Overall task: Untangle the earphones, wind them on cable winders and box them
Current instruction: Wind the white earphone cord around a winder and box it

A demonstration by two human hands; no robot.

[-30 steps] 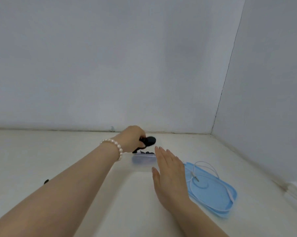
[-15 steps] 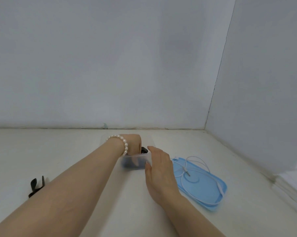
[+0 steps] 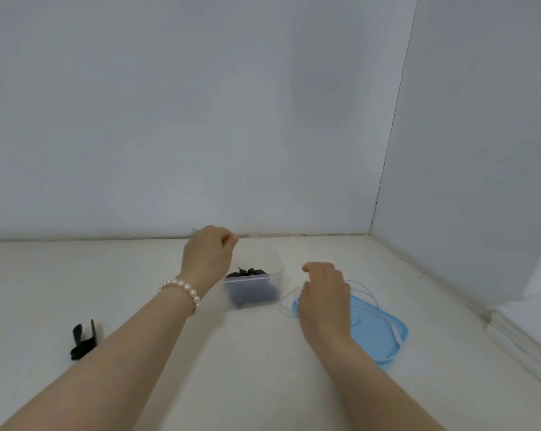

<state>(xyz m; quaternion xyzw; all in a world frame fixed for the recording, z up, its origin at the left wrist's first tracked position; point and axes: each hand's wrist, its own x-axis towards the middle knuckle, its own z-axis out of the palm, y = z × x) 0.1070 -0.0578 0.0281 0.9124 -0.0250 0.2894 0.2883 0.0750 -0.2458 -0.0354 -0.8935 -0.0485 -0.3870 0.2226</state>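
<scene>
A clear plastic box [image 3: 280, 275] stands on the white table and holds black earphones [image 3: 248, 272] wound on a winder. My left hand [image 3: 207, 256], with a pearl bracelet at the wrist, hovers just over the box's left side, its fingers loosely curled and holding nothing. My right hand [image 3: 323, 295] is lowered over the left end of the blue lid [image 3: 379, 332], right on top of the white earphone cable [image 3: 368, 294] that lies looped there. Its fingertips are hidden, so any hold on the cable cannot be made out.
A black cable winder [image 3: 83, 340] lies on the table at the left, beside my left forearm. Grey walls close the table at the back and right. A white ledge [image 3: 524, 340] runs along the right wall.
My left hand put the black wound earphones into the box and lifted off empty. My right hand left the box's side and moved right onto the white cable.
</scene>
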